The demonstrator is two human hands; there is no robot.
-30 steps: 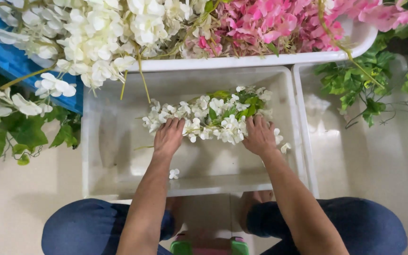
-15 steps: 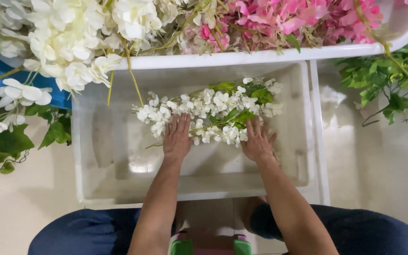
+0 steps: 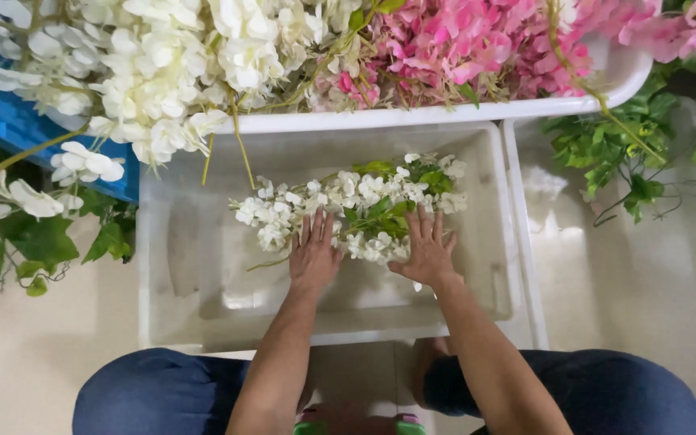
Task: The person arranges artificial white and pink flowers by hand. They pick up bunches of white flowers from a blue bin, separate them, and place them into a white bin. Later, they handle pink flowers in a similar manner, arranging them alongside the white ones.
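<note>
Both our hands are flat, fingers spread, pressing on a white flower garland (image 3: 348,211) with green leaves lying inside the white plastic bin (image 3: 187,306). Our left hand (image 3: 313,256) and right hand (image 3: 426,251) lie open on it, gripping nothing. Behind the bin, a tub (image 3: 445,113) holds white blossoms (image 3: 163,72) and pink blossoms (image 3: 461,48).

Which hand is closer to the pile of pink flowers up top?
Right. The right hand lies flat on the white flower garland, almost directly below the pink flowers; the left hand rests farther left, under the white blooms.
</note>
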